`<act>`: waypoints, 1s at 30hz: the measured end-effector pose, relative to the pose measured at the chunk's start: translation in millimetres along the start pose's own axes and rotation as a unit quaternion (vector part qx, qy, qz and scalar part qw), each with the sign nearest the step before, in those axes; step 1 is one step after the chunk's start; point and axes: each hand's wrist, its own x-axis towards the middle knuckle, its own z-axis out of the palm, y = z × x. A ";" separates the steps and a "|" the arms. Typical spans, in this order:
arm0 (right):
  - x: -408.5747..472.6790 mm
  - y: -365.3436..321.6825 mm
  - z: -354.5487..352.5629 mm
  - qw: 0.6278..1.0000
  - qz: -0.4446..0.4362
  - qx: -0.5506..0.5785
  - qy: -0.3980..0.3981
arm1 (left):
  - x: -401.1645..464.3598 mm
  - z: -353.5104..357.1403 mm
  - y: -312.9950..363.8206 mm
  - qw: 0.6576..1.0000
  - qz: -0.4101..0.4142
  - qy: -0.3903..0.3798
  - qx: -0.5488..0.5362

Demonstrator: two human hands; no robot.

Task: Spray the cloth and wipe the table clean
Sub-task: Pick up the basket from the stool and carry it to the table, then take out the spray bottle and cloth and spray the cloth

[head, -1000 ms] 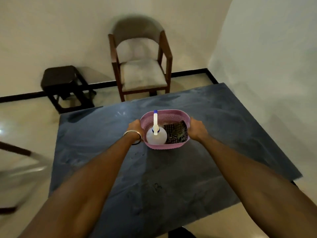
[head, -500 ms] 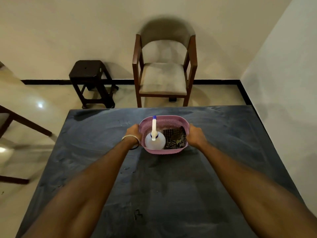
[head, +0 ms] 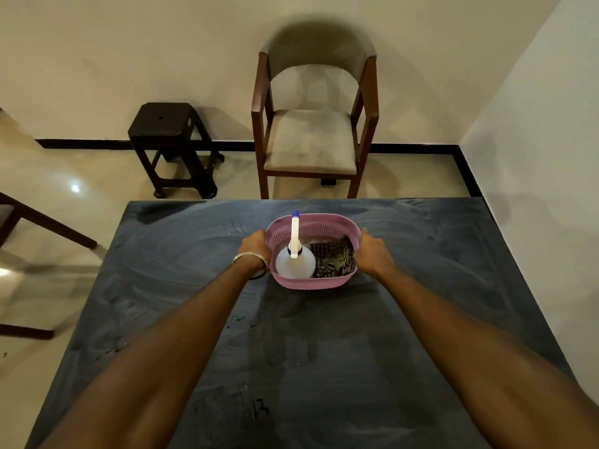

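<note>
The basket [head: 312, 281] sits on the table [head: 421, 319] toward its far edge, long axis left to right. Inside, the bottle [head: 295, 262] stands at left, nozzle pointing far; the cloth [head: 335, 260] lies at right. The left hand [head: 256, 246] and right hand [head: 372, 252] grip the basket's ends, fingers curled. Bare tabletop lies near and to both sides.

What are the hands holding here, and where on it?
Both hands hold the pink perforated plastic basket by its sides: left hand on its left wall, right hand on its right wall.
</note>
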 end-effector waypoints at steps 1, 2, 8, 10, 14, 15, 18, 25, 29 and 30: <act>-1.6 -1.8 -0.7 1.000 0.003 0.006 -0.003 | -0.9 0.9 0.0 1.000 0.004 0.001 -0.001; -3.1 -3.6 -1.6 1.000 0.007 0.011 -0.005 | -2.8 1.0 0.4 1.000 0.005 0.001 -0.007; -15.2 -6.9 -4.6 0.972 -0.147 -0.043 0.176 | -14.9 9.9 -10.8 0.985 0.120 0.119 -0.028; -15.0 -16.8 -4.5 0.959 -0.218 -0.091 0.154 | -19.8 12.5 -15.1 0.971 0.197 0.134 -0.019; 0.0 -40.7 13.6 0.961 -0.189 -0.199 -0.015 | -21.4 25.2 -14.4 0.972 0.232 0.043 0.012; 4.3 -44.8 18.9 0.959 -0.185 -0.208 -0.049 | -21.5 28.5 -11.6 0.972 0.235 0.021 -0.001; 14.6 -49.9 32.1 0.947 -0.201 -0.226 -0.106 | -22.3 36.2 -0.3 0.968 0.224 -0.026 -0.115; 38.6 -40.1 49.5 0.939 -0.160 -0.284 -0.110 | -7.1 46.9 6.5 0.966 0.155 0.017 -0.207; 46.9 -52.3 49.6 0.916 -0.144 -0.357 -0.112 | -4.2 49.2 10.5 0.968 0.170 0.019 -0.186; 48.2 -53.5 50.0 0.906 -0.150 -0.377 -0.117 | -4.4 48.8 11.3 0.968 0.175 0.021 -0.181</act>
